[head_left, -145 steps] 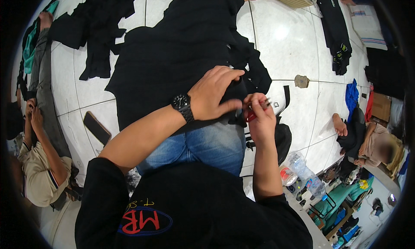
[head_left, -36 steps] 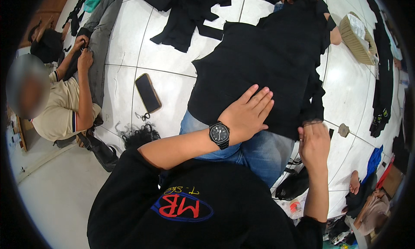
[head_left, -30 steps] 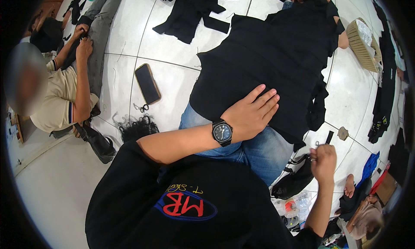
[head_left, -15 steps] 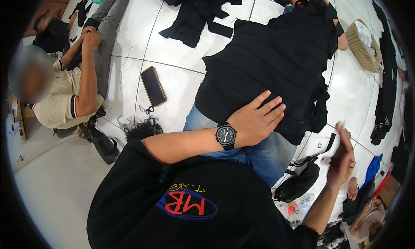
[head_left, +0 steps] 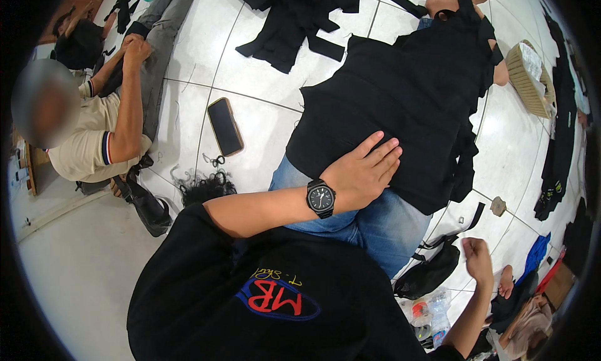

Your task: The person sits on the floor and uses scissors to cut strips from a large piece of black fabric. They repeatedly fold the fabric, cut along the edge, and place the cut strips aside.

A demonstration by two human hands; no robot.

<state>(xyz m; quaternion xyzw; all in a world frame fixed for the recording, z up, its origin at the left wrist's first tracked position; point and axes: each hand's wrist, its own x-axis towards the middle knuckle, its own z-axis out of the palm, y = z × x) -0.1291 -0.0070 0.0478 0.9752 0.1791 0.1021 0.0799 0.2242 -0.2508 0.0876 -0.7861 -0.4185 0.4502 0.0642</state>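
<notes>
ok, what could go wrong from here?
1. The left hand lies flat on the black cloth over the jeans while the right hand is off it, so the cloth might shift or crease.
2. The right hand is close to the black bag and might catch it.
3. Similar black pieces lie nearby on the floor and could get mixed up with it.
</notes>
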